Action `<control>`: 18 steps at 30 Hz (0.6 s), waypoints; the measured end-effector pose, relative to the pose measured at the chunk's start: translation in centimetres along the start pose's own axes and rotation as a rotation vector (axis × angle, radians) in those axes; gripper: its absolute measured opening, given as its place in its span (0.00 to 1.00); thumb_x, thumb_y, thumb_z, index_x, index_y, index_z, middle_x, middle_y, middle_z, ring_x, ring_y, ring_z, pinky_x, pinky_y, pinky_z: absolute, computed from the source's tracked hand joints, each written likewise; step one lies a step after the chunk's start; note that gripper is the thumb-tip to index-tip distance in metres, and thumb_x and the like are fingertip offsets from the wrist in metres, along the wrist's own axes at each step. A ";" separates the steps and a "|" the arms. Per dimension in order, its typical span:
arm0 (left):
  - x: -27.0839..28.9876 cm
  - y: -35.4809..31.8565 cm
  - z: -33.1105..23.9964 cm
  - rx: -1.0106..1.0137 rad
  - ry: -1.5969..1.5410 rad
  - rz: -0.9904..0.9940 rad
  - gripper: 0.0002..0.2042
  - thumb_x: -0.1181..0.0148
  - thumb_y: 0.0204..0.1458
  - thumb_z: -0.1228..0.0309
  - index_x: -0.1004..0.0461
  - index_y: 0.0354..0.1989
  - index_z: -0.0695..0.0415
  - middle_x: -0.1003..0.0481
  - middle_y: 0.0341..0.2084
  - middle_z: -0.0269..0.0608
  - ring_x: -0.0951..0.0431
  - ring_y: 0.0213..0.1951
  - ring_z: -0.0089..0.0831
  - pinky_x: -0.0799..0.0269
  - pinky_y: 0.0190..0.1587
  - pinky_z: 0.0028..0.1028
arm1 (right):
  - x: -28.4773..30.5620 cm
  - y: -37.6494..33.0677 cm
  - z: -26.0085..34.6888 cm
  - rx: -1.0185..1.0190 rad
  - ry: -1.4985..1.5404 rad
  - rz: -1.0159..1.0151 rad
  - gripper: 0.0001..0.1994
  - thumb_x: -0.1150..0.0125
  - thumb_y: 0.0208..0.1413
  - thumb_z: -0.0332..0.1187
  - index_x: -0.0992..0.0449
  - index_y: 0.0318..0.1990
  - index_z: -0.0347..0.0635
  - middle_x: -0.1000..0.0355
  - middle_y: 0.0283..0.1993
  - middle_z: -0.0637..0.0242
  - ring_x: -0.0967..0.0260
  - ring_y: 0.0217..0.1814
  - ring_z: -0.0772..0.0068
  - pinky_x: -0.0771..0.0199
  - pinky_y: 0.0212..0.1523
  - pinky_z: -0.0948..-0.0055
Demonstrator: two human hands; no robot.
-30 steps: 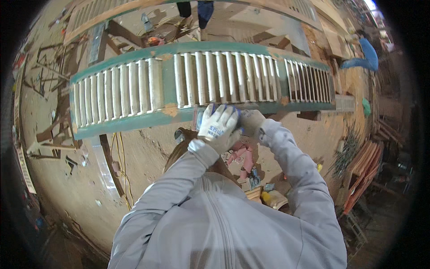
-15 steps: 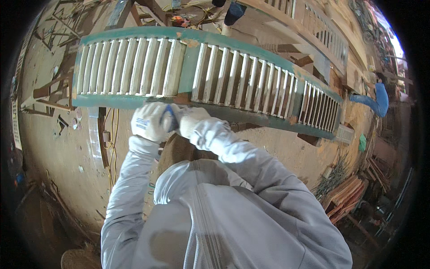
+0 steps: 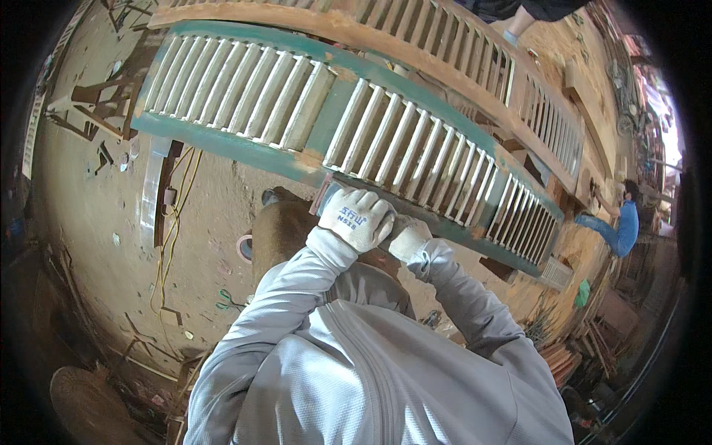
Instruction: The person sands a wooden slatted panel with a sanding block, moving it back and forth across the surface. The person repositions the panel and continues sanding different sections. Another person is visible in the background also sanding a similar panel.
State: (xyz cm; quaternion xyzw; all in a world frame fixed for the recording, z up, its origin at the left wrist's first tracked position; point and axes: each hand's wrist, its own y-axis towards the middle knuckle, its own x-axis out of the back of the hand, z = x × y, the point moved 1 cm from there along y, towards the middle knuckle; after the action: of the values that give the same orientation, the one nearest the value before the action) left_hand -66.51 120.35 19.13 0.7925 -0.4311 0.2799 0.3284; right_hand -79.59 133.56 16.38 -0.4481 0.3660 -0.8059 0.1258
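A long green louvered shutter (image 3: 245,144) with several pale bare slats lies across the view in front of me. My left hand (image 3: 357,219), in a white knitted glove, is closed over a flat block (image 3: 324,194) with a reddish edge and a bluish-grey face. That block rests against the shutter's near rail, below the post between the left and middle slat sections. My right hand (image 3: 409,237), gloved too, is closed just right of the left one along the same rail. Whatever lies in its fingers is hidden.
Beyond the shutter lies a bare-wood louvered panel (image 3: 452,63). A person in blue (image 3: 621,226) is at the far right; another person's leg (image 3: 517,26) shows at the top. Yellow cords (image 3: 178,215), a roll of tape (image 3: 245,248) and scissors (image 3: 228,300) lie on the floor.
Both hands have moved to the right along the near rail, still close together. The view has shifted and tilted, bringing the bare-wood panel further into sight.
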 end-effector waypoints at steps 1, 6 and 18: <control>0.4 0.0 0.4 -0.008 -0.010 0.004 0.08 0.36 0.51 0.62 0.20 0.31 0.53 0.20 0.28 0.40 0.18 0.33 0.43 0.23 0.41 0.42 | 0.0 0.6 0.4 -0.045 -0.021 0.037 0.31 0.42 0.61 0.48 0.38 0.70 0.47 0.20 0.54 0.52 0.20 0.55 0.49 0.20 0.55 0.54; 5.2 -0.9 5.9 0.027 0.007 -0.026 0.09 0.35 0.50 0.62 0.20 0.31 0.54 0.20 0.30 0.40 0.18 0.35 0.43 0.23 0.42 0.42 | 2.6 4.8 7.3 -0.043 -0.052 0.040 0.33 0.42 0.60 0.55 0.35 0.68 0.48 0.19 0.55 0.54 0.20 0.57 0.51 0.20 0.56 0.55; 22.9 -4.7 23.7 0.194 0.149 -0.036 0.11 0.38 0.50 0.60 0.19 0.33 0.54 0.18 0.32 0.42 0.17 0.38 0.44 0.24 0.47 0.44 | 8.1 18.3 30.2 0.138 -0.019 -0.159 0.33 0.35 0.56 0.54 0.37 0.65 0.53 0.21 0.56 0.52 0.22 0.57 0.46 0.23 0.56 0.51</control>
State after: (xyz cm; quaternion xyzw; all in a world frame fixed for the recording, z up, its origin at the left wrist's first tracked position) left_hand -47.84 92.81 19.62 0.8052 -0.3622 0.3722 0.2863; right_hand -61.84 102.05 18.60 -0.4737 0.2716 -0.8323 0.0954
